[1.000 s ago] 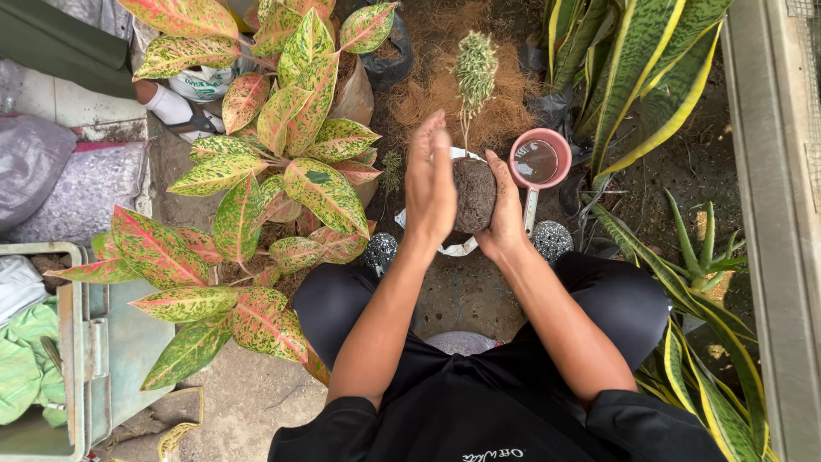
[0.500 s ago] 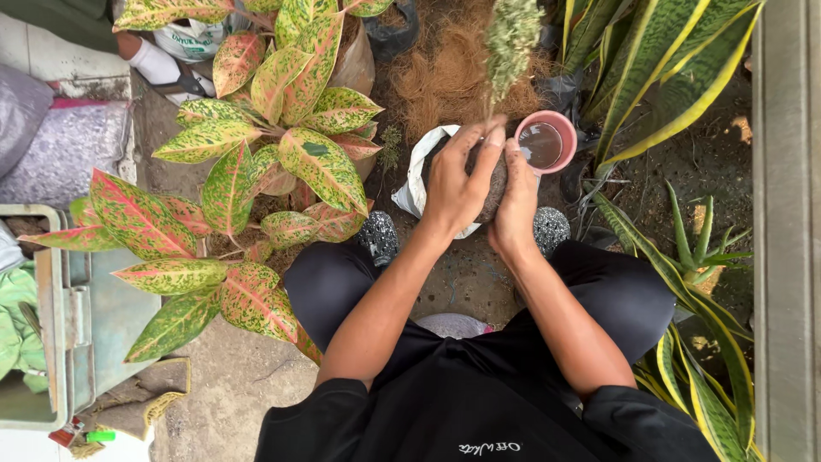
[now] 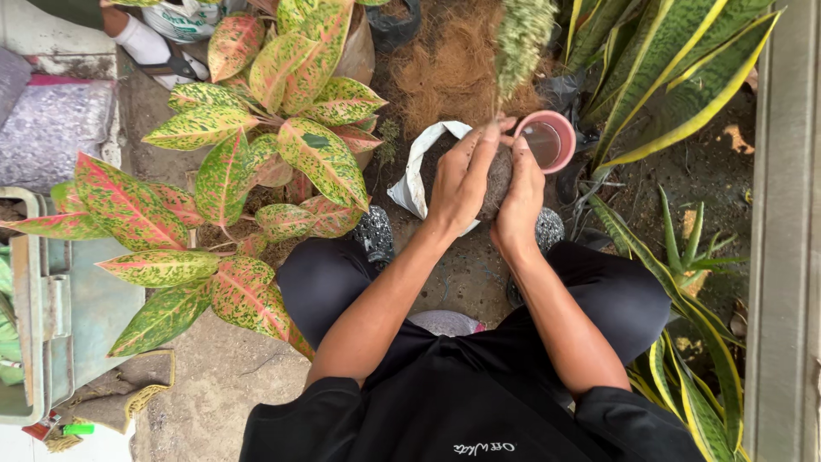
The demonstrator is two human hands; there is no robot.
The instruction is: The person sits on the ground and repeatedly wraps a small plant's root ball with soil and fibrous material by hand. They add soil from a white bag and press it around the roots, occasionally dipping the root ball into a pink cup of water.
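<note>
Both hands cup a dark ball of soil and roots [image 3: 497, 178] from which a thin stem rises to a fuzzy green plant top [image 3: 522, 34]. My left hand [image 3: 462, 180] wraps the ball's left side, fingers curled over it. My right hand [image 3: 523, 192] presses against its right side. Just beyond the ball stands a small pink pot [image 3: 549, 139] with water or a shiny bottom inside. A white sack [image 3: 414, 175] lies open under and left of the hands.
Pink-and-green leafy plants [image 3: 256, 162] fill the left. Striped sword-leaf plants [image 3: 667, 77] stand at the right, beside a grey concrete ledge [image 3: 782, 257]. Brown coconut fibre [image 3: 445, 73] is heaped ahead. A grey plastic crate [image 3: 51, 325] sits far left. My knees flank the ground below.
The hands shifted from flat around the ball to a tighter grip, the ball has risen a little, and the camera moved closer.
</note>
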